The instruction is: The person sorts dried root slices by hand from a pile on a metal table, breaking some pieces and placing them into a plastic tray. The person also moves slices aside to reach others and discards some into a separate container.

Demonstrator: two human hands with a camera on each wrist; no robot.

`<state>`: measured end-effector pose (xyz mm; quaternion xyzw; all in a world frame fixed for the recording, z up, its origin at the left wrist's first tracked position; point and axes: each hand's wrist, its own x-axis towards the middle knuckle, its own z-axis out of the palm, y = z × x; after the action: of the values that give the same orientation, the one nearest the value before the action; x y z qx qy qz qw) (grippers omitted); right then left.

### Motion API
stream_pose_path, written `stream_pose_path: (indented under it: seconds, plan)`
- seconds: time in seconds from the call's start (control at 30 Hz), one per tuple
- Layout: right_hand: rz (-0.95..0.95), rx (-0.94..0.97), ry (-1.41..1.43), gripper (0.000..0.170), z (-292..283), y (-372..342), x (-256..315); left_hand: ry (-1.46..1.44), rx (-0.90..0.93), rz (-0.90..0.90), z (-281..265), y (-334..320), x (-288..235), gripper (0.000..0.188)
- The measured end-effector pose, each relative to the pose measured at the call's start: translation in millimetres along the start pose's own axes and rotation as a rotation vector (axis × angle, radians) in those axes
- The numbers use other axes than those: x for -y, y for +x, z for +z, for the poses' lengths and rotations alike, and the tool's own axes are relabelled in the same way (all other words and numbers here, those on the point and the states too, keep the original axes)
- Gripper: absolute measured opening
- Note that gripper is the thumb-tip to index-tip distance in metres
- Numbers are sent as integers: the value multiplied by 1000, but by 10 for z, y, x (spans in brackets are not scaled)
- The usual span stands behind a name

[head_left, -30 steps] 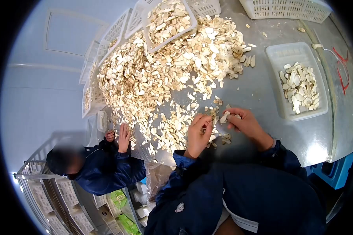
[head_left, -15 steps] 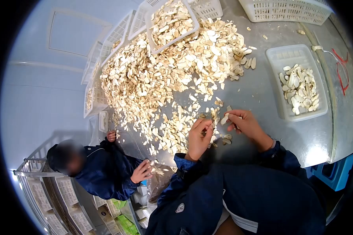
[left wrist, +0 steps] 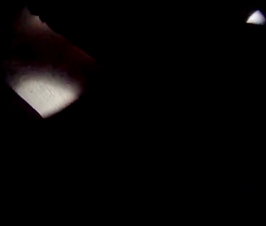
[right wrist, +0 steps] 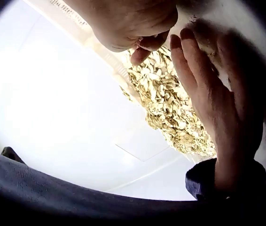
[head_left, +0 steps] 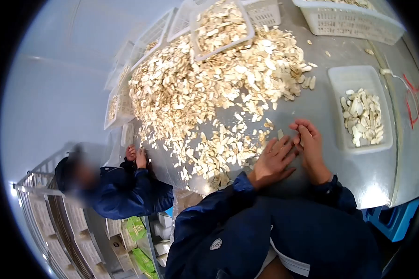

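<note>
My left hand [head_left: 274, 162] is low over the grey table with its fingers spread, pointing toward my right hand [head_left: 312, 149]. The right hand's fingers bend toward the thumb; whether they pinch anything I cannot tell. In the right wrist view the left hand [right wrist: 217, 94] has long, straight fingers beside the curled right hand [right wrist: 133, 23]. Pale dried slices [head_left: 228, 144], like sliced mushroom, lie scattered left of my hands, and one loose slice [head_left: 280, 134] sits just beyond the left fingertips. The left wrist view is almost wholly dark.
A large heap of slices [head_left: 181, 97] spreads across the table [head_left: 312, 107]. Right of my hands stands a white tray [head_left: 335, 88] partly filled with slices. Filled baskets [head_left: 354, 25] line the back. Another person [head_left: 130, 195] works at the left edge; a red cord [head_left: 409, 100] lies far right.
My left hand has moved right and spread its fingers. The right hand has risen slightly, and the slices it pinched no longer show. The other person's hand has returned from the bag to the table.
</note>
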<state>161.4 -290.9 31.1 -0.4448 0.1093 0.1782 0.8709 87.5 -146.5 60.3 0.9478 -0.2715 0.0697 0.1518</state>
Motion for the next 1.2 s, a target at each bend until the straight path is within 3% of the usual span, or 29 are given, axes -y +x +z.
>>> stream_pose_path:
  seconds: [0.13,0.27,0.57,1.0,1.13,1.2]
  plan:
    - [39,7,-19,18,1,-3,24,241,-127,-90,198,175,253,41]
    - [44,43,-3,17,-10,2,12,287,-226,-402,82,75,478,35]
    - [104,84,15,16,-13,-2,-33,599,-308,-891,-139,-1135,1033,28]
    - [155,136,47,16,-51,46,-84,749,-403,-1343,-240,-2718,789,23]
    - [146,146,52,16,-46,38,-85,653,-466,-1252,-352,-2504,696,30]
    - [164,124,52,16,-15,13,-61,442,-464,-1047,-345,-2064,605,36]
